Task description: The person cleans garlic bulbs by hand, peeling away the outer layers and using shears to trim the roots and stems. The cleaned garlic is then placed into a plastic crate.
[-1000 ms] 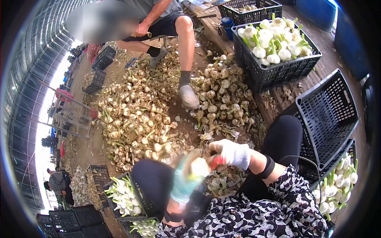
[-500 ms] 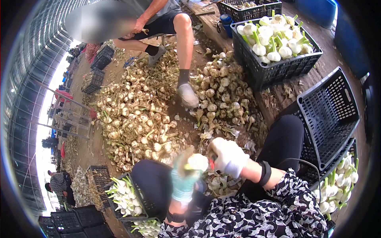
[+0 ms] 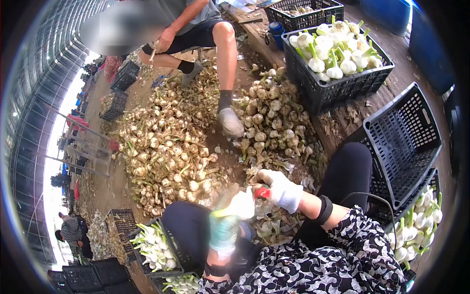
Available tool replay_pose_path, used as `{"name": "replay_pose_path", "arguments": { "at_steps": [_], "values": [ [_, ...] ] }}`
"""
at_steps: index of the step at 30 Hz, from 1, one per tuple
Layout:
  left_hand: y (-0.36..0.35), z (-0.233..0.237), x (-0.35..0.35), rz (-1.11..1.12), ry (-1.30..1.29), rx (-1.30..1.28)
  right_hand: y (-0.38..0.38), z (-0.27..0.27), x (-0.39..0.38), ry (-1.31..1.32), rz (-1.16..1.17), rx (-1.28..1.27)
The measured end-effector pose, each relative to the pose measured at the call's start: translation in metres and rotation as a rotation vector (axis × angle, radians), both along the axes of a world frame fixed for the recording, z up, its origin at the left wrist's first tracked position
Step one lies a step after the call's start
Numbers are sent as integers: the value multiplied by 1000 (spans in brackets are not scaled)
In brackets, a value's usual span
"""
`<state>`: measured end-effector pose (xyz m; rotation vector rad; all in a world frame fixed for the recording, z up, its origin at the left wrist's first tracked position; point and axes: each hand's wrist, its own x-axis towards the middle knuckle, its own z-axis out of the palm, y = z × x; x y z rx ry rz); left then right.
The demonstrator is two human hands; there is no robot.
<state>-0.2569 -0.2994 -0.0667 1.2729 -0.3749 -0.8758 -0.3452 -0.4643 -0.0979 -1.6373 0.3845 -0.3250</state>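
My left hand, in a white and teal glove, is smeared by motion and closed around a whitish garlic bulb. The bulb's greenish-yellow stem points left. Close beside it, my right hand in a white glove is wrapped around a small red-handled tool; its blade cannot be made out. Beyond both hands spreads a large pile of untrimmed garlic with soil and dry stalks. Peeled skins lie on the ground between my knees.
A crate of cleaned garlic stands on the boards at upper right. An empty black crate leans at my right, above more garlic. Another garlic crate is at my left. A co-worker sits opposite, holding a stalk.
My right hand has shifted slightly, showing more of the red handle. The garlic bulb has turned in my left hand. The co-worker's hand has moved lower and left with a stalk.
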Motion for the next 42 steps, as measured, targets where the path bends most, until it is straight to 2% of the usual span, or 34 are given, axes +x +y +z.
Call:
{"name": "replay_pose_path", "arguments": {
  "at_steps": [2,3,5,6,7,9,10,11,13,14,15,17,18,19,21,22,23,25,26,28,29,32,34,35,36,37,39,40,41,42],
  "values": [
    [2,0,1,-18,92,-36,-3,7,-4,10,172,703],
    [1,-1,0,-17,90,-37,-2,7,-5,8,174,701],
    [1,-6,0,75,322,-186,3,6,-7,-126,312,502],
    [0,-10,-2,123,335,-113,5,7,-7,-128,317,501],
    [-2,-14,-4,127,330,-116,8,10,-7,-95,333,589],
    [-5,-18,-5,311,519,-41,14,13,-8,-23,365,763],
    [-1,-14,-1,173,745,-214,14,7,-11,-151,434,936],
    [-2,-11,-2,170,742,-214,15,8,-13,-155,435,934],
    [-9,3,-12,221,665,-242,15,16,-18,-340,418,1397],
    [-16,16,-18,221,662,-262,11,19,-20,-329,445,1455],
    [-16,15,-16,224,660,-264,6,9,-16,-277,434,1225],
    [-17,9,-11,240,444,-163,-4,-17,-12,-443,487,777],
    [-20,5,-12,459,294,68,-9,-9,-15,-324,421,641],
    [-21,3,-11,453,293,67,-8,-7,-13,-326,417,638],
    [-22,-1,-8,349,8,94,2,-4,-6,-32,131,198],
    [-28,5,-12,372,-140,135,9,6,-9,-68,62,34],
    [-28,-1,-11,367,-140,139,11,12,-11,-116,67,-138],
    [-29,-11,-8,347,-529,115,19,10,-13,-44,27,-68],
    [-22,-10,-12,275,-379,85,17,9,-13,-44,24,-68],
    [-19,-8,-11,241,-303,43,15,4,-11,-194,31,127],
    [-19,-8,-11,209,-227,4,10,-4,-7,-29,26,360],
    [-24,-9,-7,231,-193,-29,2,3,-9,-89,84,869],
    [-31,-4,-6,224,-217,-20,4,10,-11,-140,107,830],
    [-35,1,-6,215,-328,79,6,10,-11,-190,128,799],
    [-37,5,-7,202,-438,181,4,6,-6,-41,112,655],
    [-33,-10,-2,201,-438,183,5,-2,-6,-41,111,658],
    [-26,-51,15,253,-558,338,6,-12,-7,-229,70,383],
    [-30,-16,1,211,-141,223,3,-11,-7,-282,36,227],
    [-34,-10,0,210,-142,215,0,-9,-6,-283,36,220],
    [-35,-8,-1,215,113,97,-2,-7,-4,-224,-71,498]
  ]
}}
